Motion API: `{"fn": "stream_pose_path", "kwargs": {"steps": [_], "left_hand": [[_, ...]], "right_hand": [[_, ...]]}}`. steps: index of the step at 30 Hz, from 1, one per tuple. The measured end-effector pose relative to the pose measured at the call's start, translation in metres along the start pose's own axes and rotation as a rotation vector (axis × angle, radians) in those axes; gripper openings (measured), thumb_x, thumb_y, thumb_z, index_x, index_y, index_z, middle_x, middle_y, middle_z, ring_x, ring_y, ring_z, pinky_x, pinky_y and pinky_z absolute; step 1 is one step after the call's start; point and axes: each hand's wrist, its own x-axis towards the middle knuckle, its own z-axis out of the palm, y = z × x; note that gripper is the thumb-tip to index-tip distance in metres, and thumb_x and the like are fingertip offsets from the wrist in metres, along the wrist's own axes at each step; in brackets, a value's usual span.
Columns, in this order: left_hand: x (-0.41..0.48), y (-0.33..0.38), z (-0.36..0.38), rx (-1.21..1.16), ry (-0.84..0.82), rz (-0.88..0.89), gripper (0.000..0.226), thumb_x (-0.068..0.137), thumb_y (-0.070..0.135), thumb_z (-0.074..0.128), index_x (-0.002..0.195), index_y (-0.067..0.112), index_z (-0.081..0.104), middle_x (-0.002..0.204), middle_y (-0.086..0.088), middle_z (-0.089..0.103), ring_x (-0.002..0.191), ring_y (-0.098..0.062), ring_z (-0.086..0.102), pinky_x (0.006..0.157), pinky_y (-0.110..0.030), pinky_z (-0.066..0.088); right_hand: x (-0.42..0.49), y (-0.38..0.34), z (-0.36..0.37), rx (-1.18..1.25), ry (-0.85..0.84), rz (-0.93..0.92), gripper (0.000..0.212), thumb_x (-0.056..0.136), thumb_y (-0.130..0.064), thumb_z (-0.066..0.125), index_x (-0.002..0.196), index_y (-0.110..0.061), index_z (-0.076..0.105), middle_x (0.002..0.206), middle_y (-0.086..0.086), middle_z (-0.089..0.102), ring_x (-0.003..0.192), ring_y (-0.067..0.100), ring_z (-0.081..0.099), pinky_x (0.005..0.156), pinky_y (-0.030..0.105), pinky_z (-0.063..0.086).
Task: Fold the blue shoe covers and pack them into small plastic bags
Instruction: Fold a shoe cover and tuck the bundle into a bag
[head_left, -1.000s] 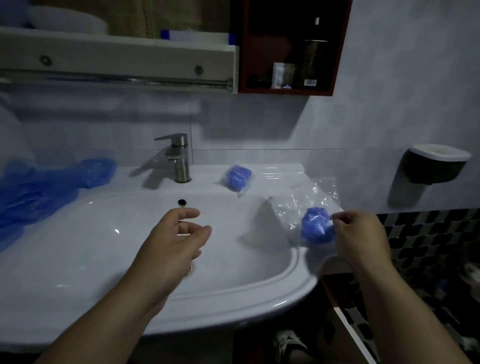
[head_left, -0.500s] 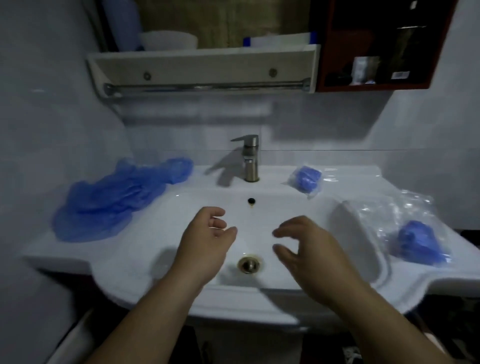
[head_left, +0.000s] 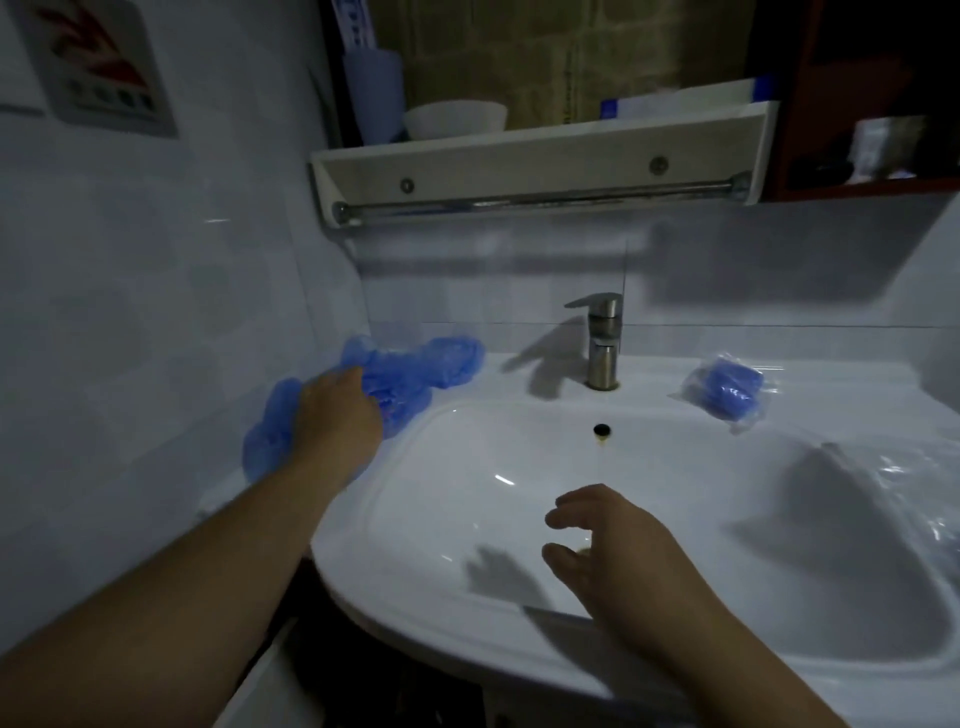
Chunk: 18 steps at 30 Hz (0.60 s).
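Observation:
A loose pile of blue shoe covers (head_left: 447, 358) lies on the left rim of the white sink (head_left: 519, 457), against the tiled wall. My left hand (head_left: 337, 421) reaches onto this pile and touches it; its fingertips are hidden in the blue plastic. Over the basin my right hand (head_left: 608, 540) hovers with loosely curled fingers and holds nothing. On the right rear rim sits a small plastic bag with a folded blue shoe cover inside (head_left: 727, 392). More clear plastic bags (head_left: 924, 499) lie at the far right edge, partly cut off.
A steel faucet (head_left: 602, 343) stands at the back of the sink. Above it hangs a white shelf (head_left: 540, 161) with a towel rail (head_left: 540, 202) below it. The tiled wall is close on the left.
The view has swung left. My left hand moved from over the basin to the pile of shoe covers. My right hand stays over the basin, empty.

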Motion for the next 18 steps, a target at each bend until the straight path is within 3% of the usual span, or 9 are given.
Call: {"fn": "stream_pose_path", "kwargs": {"steps": [3, 5, 6, 8, 11, 14, 16, 18], "left_hand": [[0.027, -0.028, -0.005, 0.188, -0.195, -0.104, 0.036, 0.096, 0.038, 0.047, 0.111, 0.011, 0.067, 0.113, -0.013, 0.069, 0.104, -0.032, 0.064, 0.091, -0.036, 0.05], [0.031, -0.036, -0.008, 0.069, -0.307, -0.192, 0.032, 0.09, 0.036, 0.057, 0.102, 0.007, 0.065, 0.095, -0.01, 0.068, 0.084, -0.024, 0.065, 0.072, -0.029, 0.052], [0.03, -0.037, -0.011, -0.011, -0.316, -0.23, 0.023, 0.093, 0.028, 0.057, 0.097, 0.005, 0.062, 0.086, -0.009, 0.064, 0.073, -0.019, 0.059, 0.062, -0.027, 0.047], [0.037, -0.041, -0.015, 0.011, -0.285, -0.236, 0.023, 0.101, 0.02, 0.047, 0.09, 0.003, 0.058, 0.079, -0.008, 0.057, 0.064, -0.015, 0.05, 0.059, -0.029, 0.038], [0.049, -0.046, -0.026, 0.077, -0.16, -0.143, 0.034, 0.101, 0.02, 0.04, 0.082, 0.003, 0.062, 0.078, -0.013, 0.063, 0.065, -0.022, 0.057, 0.057, -0.031, 0.041], [0.056, -0.042, -0.039, 0.137, -0.056, 0.038, 0.028, 0.097, 0.022, 0.043, 0.094, 0.009, 0.068, 0.106, -0.01, 0.068, 0.084, -0.029, 0.064, 0.076, -0.038, 0.054], [0.057, -0.03, -0.045, 0.106, 0.039, 0.176, 0.028, 0.098, 0.017, 0.047, 0.114, 0.01, 0.068, 0.127, -0.006, 0.06, 0.108, -0.032, 0.06, 0.096, -0.042, 0.049], [0.052, -0.012, -0.051, 0.014, 0.086, 0.313, 0.029, 0.098, 0.008, 0.049, 0.121, 0.004, 0.066, 0.135, -0.01, 0.054, 0.118, -0.034, 0.055, 0.106, -0.041, 0.043]], "right_hand": [[-0.002, 0.001, -0.003, -0.002, 0.006, 0.001, 0.028, 0.088, -0.038, 0.064, 0.115, -0.031, 0.064, 0.129, -0.02, 0.051, 0.106, 0.004, 0.059, 0.093, 0.015, 0.038], [-0.003, 0.002, -0.006, -0.002, 0.007, 0.003, 0.026, 0.088, -0.038, 0.064, 0.113, -0.031, 0.063, 0.127, -0.02, 0.053, 0.107, 0.002, 0.058, 0.092, 0.014, 0.037], [-0.005, 0.003, -0.008, 0.001, 0.006, 0.01, 0.025, 0.089, -0.039, 0.063, 0.112, -0.032, 0.062, 0.126, -0.02, 0.054, 0.107, 0.001, 0.058, 0.092, 0.013, 0.037], [-0.007, 0.004, -0.011, -0.003, 0.002, 0.018, 0.023, 0.089, -0.039, 0.062, 0.111, -0.033, 0.061, 0.123, -0.02, 0.055, 0.108, 0.0, 0.056, 0.092, 0.012, 0.036], [-0.009, 0.004, -0.015, -0.005, 0.012, 0.018, 0.021, 0.089, -0.04, 0.062, 0.11, -0.034, 0.061, 0.12, -0.019, 0.057, 0.108, 0.0, 0.056, 0.09, 0.012, 0.036], [-0.011, 0.003, -0.02, -0.009, 0.026, 0.026, 0.022, 0.089, -0.041, 0.062, 0.11, -0.035, 0.06, 0.118, -0.021, 0.057, 0.111, -0.001, 0.053, 0.085, 0.01, 0.032], [-0.014, 0.003, -0.023, -0.001, 0.046, 0.024, 0.02, 0.088, -0.04, 0.062, 0.108, -0.036, 0.06, 0.116, -0.02, 0.058, 0.109, -0.001, 0.053, 0.085, 0.009, 0.033], [-0.015, 0.002, -0.025, 0.044, 0.063, 0.029, 0.016, 0.088, -0.039, 0.063, 0.103, -0.038, 0.059, 0.111, -0.02, 0.06, 0.102, -0.002, 0.056, 0.085, 0.011, 0.037]]}}
